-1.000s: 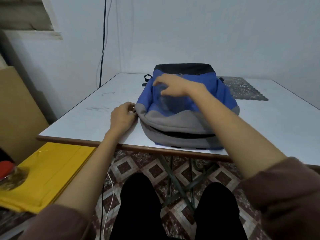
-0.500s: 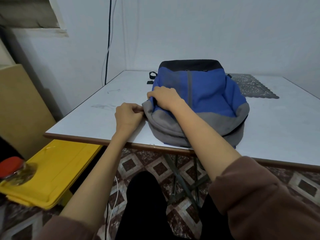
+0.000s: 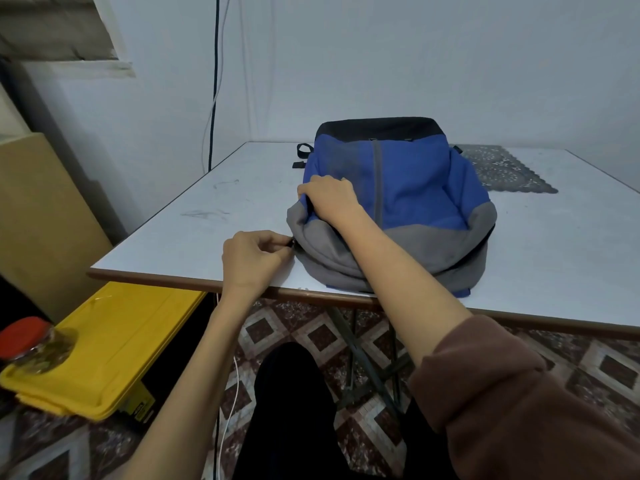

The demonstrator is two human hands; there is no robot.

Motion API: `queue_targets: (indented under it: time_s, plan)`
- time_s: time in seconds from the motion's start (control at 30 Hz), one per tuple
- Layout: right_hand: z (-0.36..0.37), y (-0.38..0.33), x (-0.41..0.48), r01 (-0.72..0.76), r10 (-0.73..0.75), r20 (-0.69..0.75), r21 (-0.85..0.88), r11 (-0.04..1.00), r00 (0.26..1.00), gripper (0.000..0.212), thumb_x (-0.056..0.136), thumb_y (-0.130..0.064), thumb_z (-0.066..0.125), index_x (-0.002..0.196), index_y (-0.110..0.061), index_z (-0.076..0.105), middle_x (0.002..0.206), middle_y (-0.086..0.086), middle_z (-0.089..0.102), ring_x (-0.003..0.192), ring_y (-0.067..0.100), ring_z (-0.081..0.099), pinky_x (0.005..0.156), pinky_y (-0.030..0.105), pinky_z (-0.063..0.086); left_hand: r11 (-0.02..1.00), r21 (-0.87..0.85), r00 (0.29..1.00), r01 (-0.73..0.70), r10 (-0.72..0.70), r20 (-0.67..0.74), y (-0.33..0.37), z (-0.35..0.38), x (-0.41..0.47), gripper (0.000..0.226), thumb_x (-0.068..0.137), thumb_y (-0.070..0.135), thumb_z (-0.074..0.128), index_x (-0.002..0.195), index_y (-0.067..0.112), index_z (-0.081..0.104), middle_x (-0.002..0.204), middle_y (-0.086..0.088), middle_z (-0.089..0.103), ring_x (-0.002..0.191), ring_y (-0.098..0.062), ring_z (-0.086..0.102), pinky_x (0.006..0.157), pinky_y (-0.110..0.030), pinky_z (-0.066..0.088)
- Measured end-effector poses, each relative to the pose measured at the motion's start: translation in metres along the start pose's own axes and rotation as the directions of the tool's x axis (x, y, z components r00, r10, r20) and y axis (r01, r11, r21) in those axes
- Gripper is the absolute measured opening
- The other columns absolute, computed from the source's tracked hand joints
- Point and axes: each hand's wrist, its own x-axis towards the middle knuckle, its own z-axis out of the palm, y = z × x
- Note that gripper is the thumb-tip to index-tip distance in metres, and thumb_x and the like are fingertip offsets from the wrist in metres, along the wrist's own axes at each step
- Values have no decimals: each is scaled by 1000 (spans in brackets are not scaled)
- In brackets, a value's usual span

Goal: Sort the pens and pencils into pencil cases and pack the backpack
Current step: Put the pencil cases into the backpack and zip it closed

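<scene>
Blue-and-grey backpack [image 3: 415,188] — flat on white table [image 3: 194,237], left hand [image 3: 252,261] pinching zipper pull [image 3: 293,243] at its near-left edge, right hand [image 3: 332,199] curled, gripping fabric above.

Zipper pull [image 3: 293,243] tiny, half-hidden by left grip [image 3: 254,259].

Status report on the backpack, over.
Left hand pinches zipper pull at near-left edge of backpack. Right hand grips the fabric above it. Backpack lies on table. No pens or cases in view.
</scene>
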Motion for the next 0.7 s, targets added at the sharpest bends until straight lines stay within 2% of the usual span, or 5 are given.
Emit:
queue_targets:
  time_s: [0.13,0.3,0.43,0.6,0.7]
  plan:
    - [2,0,1,-22,22,-2,-10,1000,1000,29,96,-6,44,116,-21,58,112,5,56,102,24,55,88,39,40,997,-81,1000,19,-19,1,-3,-7,-15,16,77,5,74,83,20,78,71,9,71,64,5,60,64,-5,43]
    - [-1,-1,-2,-23,23,29,0,1000,999,30,95,-5,44,116,-20,58,113,6,56,105,25,55,99,46,38,988,-154,998,29,-20,63,-7,-14,-31,15,77,4,76,84,17,79,74,0,75,70,-7,67,61,-13,52]
    - [-17,10,-5,-75,8,168,397,915,986,41,84,3,38,112,-15,63,120,4,59,110,25,54,95,39,40,988,-152,997,26,-13,82,-8,-16,-29,15,78,8,77,81,22,78,71,3,74,71,-7,67,69,-19,54]
    - [-58,-1,-58,156,-112,-113,818,554,987,43,84,3,48,113,-24,65,125,-6,58,113,12,54,95,18,42,991,-130,996,-11,23,89,-7,-21,-28,19,78,11,76,79,30,77,77,14,74,79,0,66,75,-18,49]
    - [-67,-12,-95,304,-247,-184,689,657,951,23,82,-17,63,99,-28,72,122,-7,60,110,9,55,95,28,43,989,-146,997,-4,16,82,-6,-21,-28,20,77,12,78,76,31,76,73,10,73,73,-1,65,72,-19,47]
